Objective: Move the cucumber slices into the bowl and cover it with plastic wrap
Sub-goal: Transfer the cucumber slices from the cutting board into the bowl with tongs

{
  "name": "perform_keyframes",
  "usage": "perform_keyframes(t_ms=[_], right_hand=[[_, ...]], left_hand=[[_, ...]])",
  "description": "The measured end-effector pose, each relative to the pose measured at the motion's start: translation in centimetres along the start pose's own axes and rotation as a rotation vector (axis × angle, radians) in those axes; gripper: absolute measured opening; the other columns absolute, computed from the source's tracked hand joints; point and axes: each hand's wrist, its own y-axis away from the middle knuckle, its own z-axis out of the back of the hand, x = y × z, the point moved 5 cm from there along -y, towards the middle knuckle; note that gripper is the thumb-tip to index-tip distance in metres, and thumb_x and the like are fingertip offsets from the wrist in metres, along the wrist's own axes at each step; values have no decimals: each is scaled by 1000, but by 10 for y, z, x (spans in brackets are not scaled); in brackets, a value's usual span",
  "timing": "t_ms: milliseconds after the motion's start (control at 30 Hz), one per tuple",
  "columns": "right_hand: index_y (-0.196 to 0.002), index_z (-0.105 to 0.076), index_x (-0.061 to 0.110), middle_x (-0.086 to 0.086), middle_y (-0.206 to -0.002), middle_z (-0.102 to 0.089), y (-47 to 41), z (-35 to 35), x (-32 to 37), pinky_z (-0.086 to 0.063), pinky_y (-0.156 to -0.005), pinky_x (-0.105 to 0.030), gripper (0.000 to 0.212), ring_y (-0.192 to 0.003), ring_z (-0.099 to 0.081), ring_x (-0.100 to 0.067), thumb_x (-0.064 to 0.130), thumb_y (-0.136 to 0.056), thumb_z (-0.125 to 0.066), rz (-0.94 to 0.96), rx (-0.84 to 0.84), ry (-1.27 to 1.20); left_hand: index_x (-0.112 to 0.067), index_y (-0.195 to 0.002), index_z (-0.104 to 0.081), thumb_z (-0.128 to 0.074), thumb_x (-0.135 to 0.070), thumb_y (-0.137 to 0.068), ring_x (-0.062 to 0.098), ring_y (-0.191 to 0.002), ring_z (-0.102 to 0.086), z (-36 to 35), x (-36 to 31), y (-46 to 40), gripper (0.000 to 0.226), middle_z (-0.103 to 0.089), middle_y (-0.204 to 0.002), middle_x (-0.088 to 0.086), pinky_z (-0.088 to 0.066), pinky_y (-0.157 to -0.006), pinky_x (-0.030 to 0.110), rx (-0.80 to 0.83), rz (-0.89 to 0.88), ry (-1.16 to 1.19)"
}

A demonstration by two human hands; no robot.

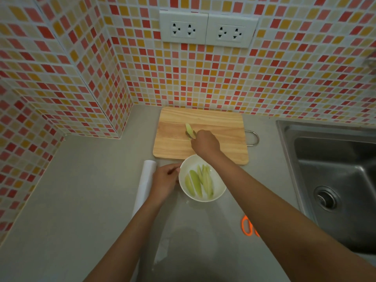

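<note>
A white bowl [218, 188] sits on the grey counter just in front of the wooden cutting board [223, 127]. Several long pale-green cucumber slices [196, 183] lie inside the bowl. My left hand [164, 179] grips the bowl's left rim. My right hand [205, 142] is over the board and pinches a cucumber slice [188, 128] whose tip sticks out past my fingers. A roll of plastic wrap [145, 180] lies left of the bowl, partly hidden by my left hand. A sheet of clear wrap [179, 237] is spread on the counter under and in front of the bowl.
Orange-handled scissors [247, 225] lie on the counter, partly hidden by my right forearm. A steel sink [335, 176] fills the right side. The cutting board has a metal handle [254, 137] on its right edge. Tiled walls with two sockets [207, 30] close the back and left.
</note>
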Motion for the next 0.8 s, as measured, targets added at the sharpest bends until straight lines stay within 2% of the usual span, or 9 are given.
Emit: perform_keyframes(t_ms=[200,267,367,467,567,633,700,800], right_hand=[[-98,-66,0,-16,-101,-68,-12,-7,1,-41,-63,-30,22,-92,-65,-34,1,-88,-46,-21,-23,40],[-93,-65,0,-16,-94,-67,-8,-4,-4,-39,-62,-31,20,-90,-65,-34,1,-88,-46,-30,-10,-3],[-78,-61,3,-9,-71,-55,10,10,-17,-35,-56,-29,19,-76,-60,-33,6,-90,-47,-11,-38,-102],[-66,-59,2,-5,-58,-50,47,25,-35,-29,-47,-28,31,-56,-50,-23,15,-92,-49,39,-87,-219],[-50,-45,16,4,-46,-40,97,28,-54,-22,-44,-24,42,-44,-38,-11,18,-91,-52,64,-87,-230],[-59,-55,12,0,-51,-47,123,17,-65,-28,-50,-28,34,-52,-49,-18,20,-91,-52,50,-36,-197],[-80,-66,4,-12,-71,-64,138,3,-72,-36,-59,-30,28,-72,-61,-29,23,-93,-50,14,25,-127],[-103,-67,7,-15,-100,-69,148,-10,-71,-47,-74,-33,32,-95,-64,-32,30,-95,-46,-24,78,32]], left_hand=[[-9,-111,-73,-54,-9,-95,26,-98,-70,2,2,0,25,-75,-103,10,-57,-88,42,-8,13,37],[-8,-112,-72,-53,-9,-96,27,-99,-70,2,2,1,25,-74,-105,11,-56,-89,43,-3,17,40],[-6,-113,-71,-53,-10,-96,28,-99,-69,2,1,2,25,-73,-106,13,-55,-91,46,-3,18,34],[-5,-113,-71,-54,-9,-96,30,-99,-69,2,0,2,25,-73,-105,14,-55,-90,47,-10,21,34],[-5,-112,-72,-55,-10,-95,30,-99,-69,1,0,2,24,-73,-105,14,-55,-91,48,-15,23,28],[-7,-111,-72,-56,-12,-95,29,-98,-69,1,1,1,24,-74,-104,13,-55,-90,48,-22,26,25],[-7,-111,-72,-56,-11,-94,31,-98,-69,1,2,2,23,-73,-103,14,-55,-90,49,-27,26,26],[-6,-110,-72,-57,-8,-93,32,-96,-69,1,3,2,23,-73,-101,14,-55,-88,48,-27,21,14]])
